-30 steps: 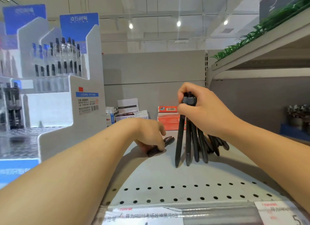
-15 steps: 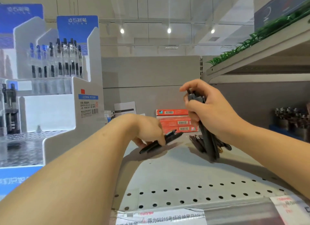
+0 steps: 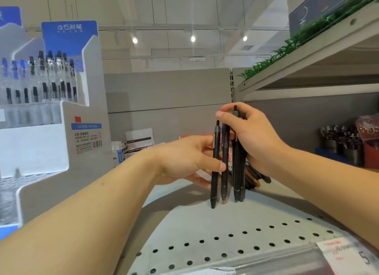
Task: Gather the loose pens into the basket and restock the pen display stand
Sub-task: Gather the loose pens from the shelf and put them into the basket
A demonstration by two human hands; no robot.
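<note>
Right hand (image 3: 254,137) gripping upright pen bundle (image 3: 239,162), tips pointing down at shelf (image 3: 205,229); left hand (image 3: 184,160) pinching two vertical pens (image 3: 215,168); loose pens (image 3: 256,178) lying half-hidden behind.

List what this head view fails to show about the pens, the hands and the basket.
- Basket: not in the head view at all.
- Pens in the right hand: count unclear; the black pens overlap and fingers cover their tops.
- Loose pens on the shelf: mostly hidden behind the right hand.
- Left hand: its fingertips are hidden behind the two pens it holds.
- Pen display stand: cut off by the left edge.
</note>
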